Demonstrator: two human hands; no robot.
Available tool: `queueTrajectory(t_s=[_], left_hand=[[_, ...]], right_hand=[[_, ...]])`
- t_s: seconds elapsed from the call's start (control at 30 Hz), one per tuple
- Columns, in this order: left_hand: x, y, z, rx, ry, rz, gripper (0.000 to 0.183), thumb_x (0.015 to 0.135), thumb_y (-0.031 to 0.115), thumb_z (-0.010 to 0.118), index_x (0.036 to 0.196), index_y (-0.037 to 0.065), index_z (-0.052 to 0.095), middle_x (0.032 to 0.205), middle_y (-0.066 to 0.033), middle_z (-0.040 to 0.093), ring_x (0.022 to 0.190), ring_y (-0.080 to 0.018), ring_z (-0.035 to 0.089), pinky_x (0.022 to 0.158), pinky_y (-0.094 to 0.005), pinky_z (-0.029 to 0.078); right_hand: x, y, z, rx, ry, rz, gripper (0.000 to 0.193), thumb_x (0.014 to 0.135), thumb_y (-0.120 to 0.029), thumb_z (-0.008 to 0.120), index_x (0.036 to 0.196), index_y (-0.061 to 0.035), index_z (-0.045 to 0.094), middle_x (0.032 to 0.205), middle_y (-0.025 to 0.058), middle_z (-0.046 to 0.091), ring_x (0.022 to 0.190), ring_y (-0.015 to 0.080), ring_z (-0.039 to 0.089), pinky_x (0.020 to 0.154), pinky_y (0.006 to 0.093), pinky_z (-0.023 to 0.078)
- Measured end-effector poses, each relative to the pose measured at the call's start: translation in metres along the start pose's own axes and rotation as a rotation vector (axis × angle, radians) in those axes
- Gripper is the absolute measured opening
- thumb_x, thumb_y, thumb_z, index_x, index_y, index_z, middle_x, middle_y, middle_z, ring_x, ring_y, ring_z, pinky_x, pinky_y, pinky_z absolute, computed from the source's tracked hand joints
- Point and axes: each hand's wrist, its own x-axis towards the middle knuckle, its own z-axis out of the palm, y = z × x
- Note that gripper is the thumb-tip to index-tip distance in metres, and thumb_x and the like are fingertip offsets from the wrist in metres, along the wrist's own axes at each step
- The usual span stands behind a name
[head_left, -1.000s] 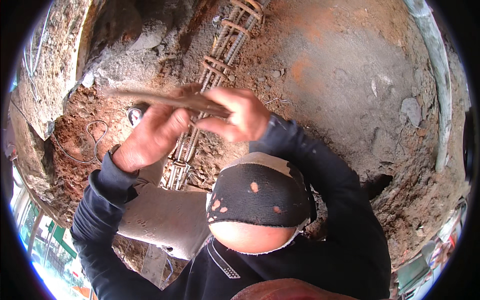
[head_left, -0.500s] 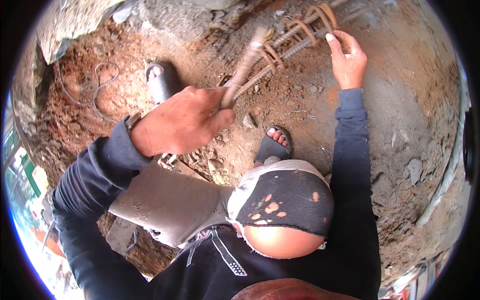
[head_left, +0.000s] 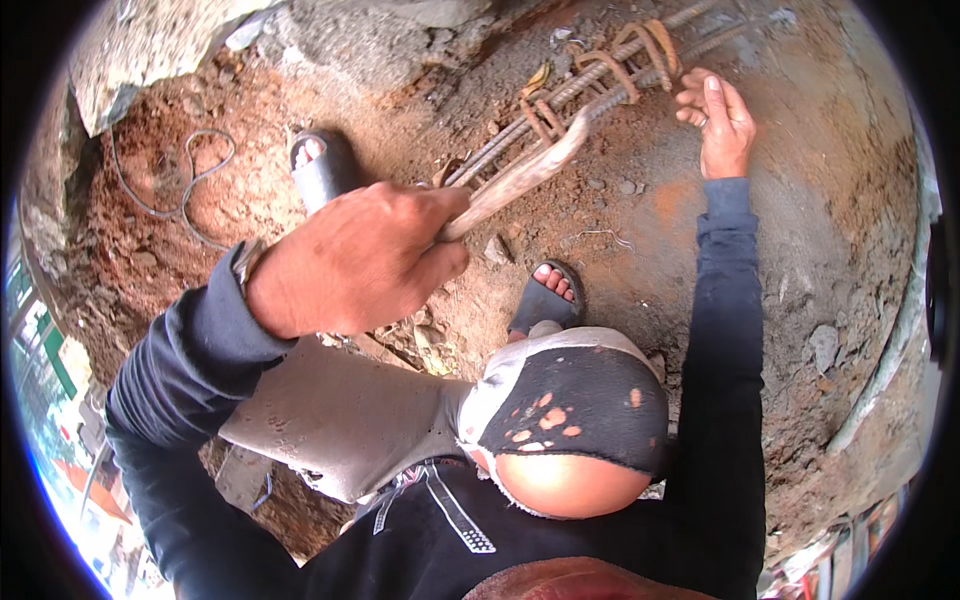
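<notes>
My left hand [head_left: 355, 262] is closed around one end of a short, rough wooden stick [head_left: 515, 183]. Its far end reaches up to the near side of a rebar cage [head_left: 590, 75], where it overlaps a bar in the picture; I cannot tell whether they touch. The cage is long ridged steel bars with several rusty bent stirrups [head_left: 620, 72] around them, lying slantwise at the top. Just right of the last stirrup, my right hand [head_left: 727, 130] is held apart from the steel, fingers loosely curled and thumb raised, with nothing visible in it.
My sandalled feet [head_left: 550, 297] stand on the reddish dirt beside the cage. A loop of wire [head_left: 190, 165] lies at the left. Concrete blocks [head_left: 150, 55] rise at the upper left, and a small stone [head_left: 497, 250] sits near my left hand. A pale pipe-like edge [head_left: 880, 385] curves along the right.
The wooden stick has swung down from a steeper tilt to lie beside the rebar. My right hand has drawn away from the stirrup, rightward and slightly down.
</notes>
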Motion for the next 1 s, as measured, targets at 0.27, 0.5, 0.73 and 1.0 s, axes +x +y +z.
queueTrajectory(t_s=[0.27,0.5,0.73,1.0], left_hand=[[0.003,0.001,-0.004,0.055,-0.081,-0.001,0.020,0.097,0.017,0.054,0.101,-0.002,0.056,0.088,-0.0181,0.057,0.081,-0.0386,0.058,0.075,-0.0449,0.047],[0.007,0.011,-0.002,-0.078,-0.040,0.077,0.010,0.087,0.004,0.057,0.094,-0.003,0.054,0.082,-0.0215,0.055,0.079,-0.0411,0.059,0.071,-0.0468,0.046],[0.011,0.002,0.001,-0.074,-0.047,0.052,0.014,0.096,0.011,0.056,0.100,-0.002,0.056,0.082,-0.0166,0.057,0.076,-0.0326,0.059,0.070,-0.0422,0.048],[0.029,-0.022,0.022,-0.243,-0.034,0.128,0.038,0.103,0.034,0.050,0.101,-0.004,0.056,0.076,-0.0119,0.060,0.066,-0.0203,0.061,0.060,-0.0333,0.052]], right_hand=[[0.027,0.032,-0.022,-0.603,-0.116,-0.189,0.040,0.092,-0.032,0.069,0.118,-0.0014,0.067,0.110,0.0135,0.072,0.098,0.0200,0.068,0.085,0.0341,0.053],[0.027,0.039,-0.013,-0.897,-0.255,-0.288,0.034,0.094,-0.029,0.066,0.117,-0.0055,0.066,0.107,0.0153,0.071,0.099,0.0263,0.069,0.086,0.0373,0.054],[0.054,-0.011,-0.019,-1.035,-0.458,-0.282,0.026,0.088,-0.028,0.067,0.094,-0.0034,0.066,0.086,0.0238,0.065,0.085,0.0438,0.064,0.070,0.0471,0.050],[-0.093,0.013,0.069,-0.116,0.346,0.160,0.046,0.092,-0.035,0.068,0.124,-0.0043,0.055,0.117,0.0185,0.064,0.111,0.0315,0.063,0.094,0.0494,0.053]])
